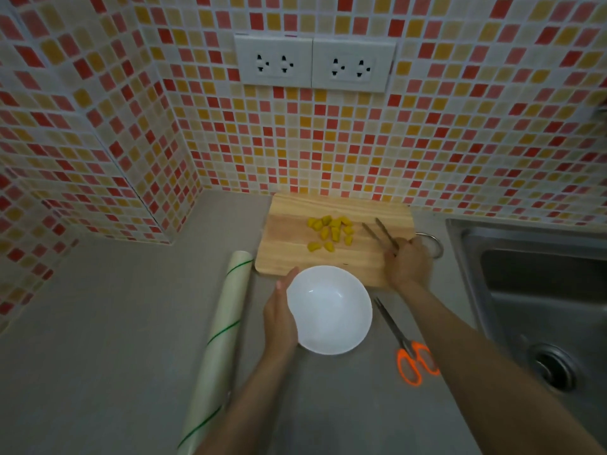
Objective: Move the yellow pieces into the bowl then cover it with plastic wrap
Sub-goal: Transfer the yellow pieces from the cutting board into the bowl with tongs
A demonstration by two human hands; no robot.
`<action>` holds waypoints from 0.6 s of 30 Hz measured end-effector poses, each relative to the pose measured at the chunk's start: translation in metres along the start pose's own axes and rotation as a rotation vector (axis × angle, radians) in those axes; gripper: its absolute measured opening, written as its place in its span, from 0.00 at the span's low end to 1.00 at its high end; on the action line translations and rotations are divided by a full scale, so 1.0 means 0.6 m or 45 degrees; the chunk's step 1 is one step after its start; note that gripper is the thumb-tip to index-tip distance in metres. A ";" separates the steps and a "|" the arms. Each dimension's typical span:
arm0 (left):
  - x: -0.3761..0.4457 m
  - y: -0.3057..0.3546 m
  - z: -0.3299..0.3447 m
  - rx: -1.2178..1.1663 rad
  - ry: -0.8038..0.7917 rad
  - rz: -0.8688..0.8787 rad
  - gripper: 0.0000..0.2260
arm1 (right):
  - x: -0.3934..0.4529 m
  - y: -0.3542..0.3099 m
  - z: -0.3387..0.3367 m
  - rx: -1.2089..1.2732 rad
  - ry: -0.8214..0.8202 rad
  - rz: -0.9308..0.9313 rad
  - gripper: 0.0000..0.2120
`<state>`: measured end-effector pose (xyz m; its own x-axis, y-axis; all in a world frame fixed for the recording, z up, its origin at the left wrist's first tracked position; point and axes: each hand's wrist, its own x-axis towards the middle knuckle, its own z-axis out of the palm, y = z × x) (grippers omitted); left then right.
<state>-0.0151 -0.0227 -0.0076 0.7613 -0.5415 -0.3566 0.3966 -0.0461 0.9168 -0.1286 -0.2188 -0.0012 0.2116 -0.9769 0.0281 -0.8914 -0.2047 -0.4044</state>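
Roll of plastic wrap point(219, 336) lies far left on the grey bench point(115, 323), pale and translucent, green lines crossing it, its far end just beside the corner of the cutting board.

Left hand point(279, 315) cups the left rim of the white bowl point(329, 310), fingers straight along the wall. Bowl is round, glossy, nothing in it; it sits on the bench against the near edge of the cutting board.

Yellow pieces point(331, 232) lie on the wooden cutting board point(295, 251), roughly a dozen small chunks, bright yellow, irregular. Most cluster at the board's middle toward the wall; 2 sit apart, nearer the bowl. All are on the board.

Right hand point(409, 266) grips metal tongs point(381, 233), fingers curled round the handle end. The 2 tong arms stand apart, tips pointing at the pieces, just right of the cluster and not touching them.

Scissors point(405, 343) with orange handles lie on the bench right of the bowl, blades toward the board. A metal ring point(433, 244) shows at the board's right end.

Steel sink point(538, 290) with drain far right. Wall behind: small mosaic tiles point(460, 142) in red, orange, cream. 2 white double sockets point(315, 62) above the board. Light is dim.
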 end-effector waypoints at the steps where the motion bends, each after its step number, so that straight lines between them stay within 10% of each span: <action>1: 0.002 -0.001 -0.001 0.008 0.000 0.014 0.15 | -0.001 -0.003 -0.001 0.059 0.030 -0.032 0.15; 18: -0.003 0.006 0.001 0.024 0.018 -0.032 0.15 | -0.051 -0.047 0.035 0.280 0.037 -0.131 0.12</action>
<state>-0.0151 -0.0222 -0.0034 0.7584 -0.5280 -0.3822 0.4063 -0.0755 0.9106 -0.1017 -0.1822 -0.0097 0.2826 -0.9535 0.1046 -0.7563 -0.2885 -0.5871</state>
